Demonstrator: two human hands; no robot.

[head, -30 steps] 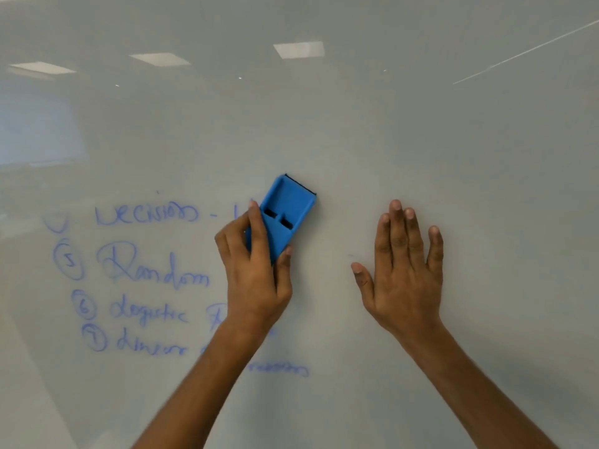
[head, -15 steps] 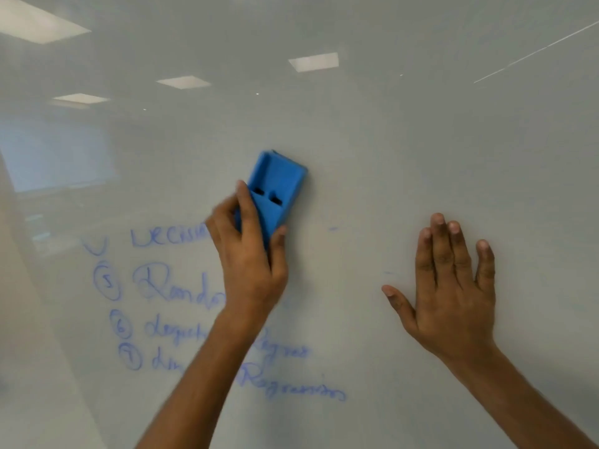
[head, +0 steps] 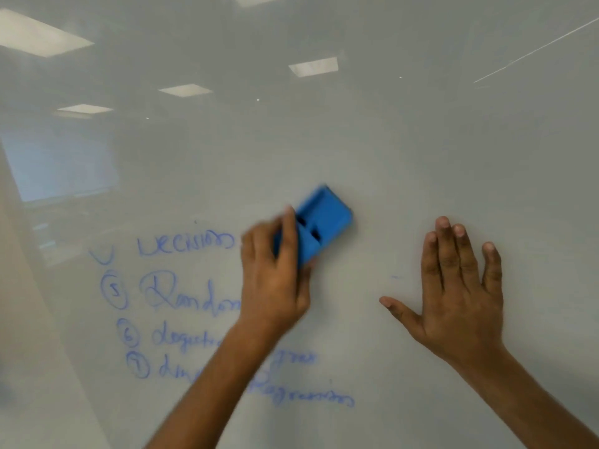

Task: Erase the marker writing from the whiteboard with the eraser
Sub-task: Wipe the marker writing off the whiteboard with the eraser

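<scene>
A glossy whiteboard fills the head view. Blue marker writing sits at its lower left: a top word, then circled numbers with words beside them, and a last word lower down. My left hand grips a blue eraser and presses it flat on the board just right of the top word; hand and eraser are motion-blurred. My left forearm hides the middle of the lower lines. My right hand lies flat on the board with fingers spread, to the right of the eraser, holding nothing.
The board's left edge runs down the left side, with a beige wall beyond it. Ceiling lights reflect in the upper board. A thin white line crosses the top right corner. A small blue speck remains between my hands.
My left hand swept the eraser up the board and then back down and to the right. My right hand stayed flat on the board. The view shifted left, so the writing sits further right.
</scene>
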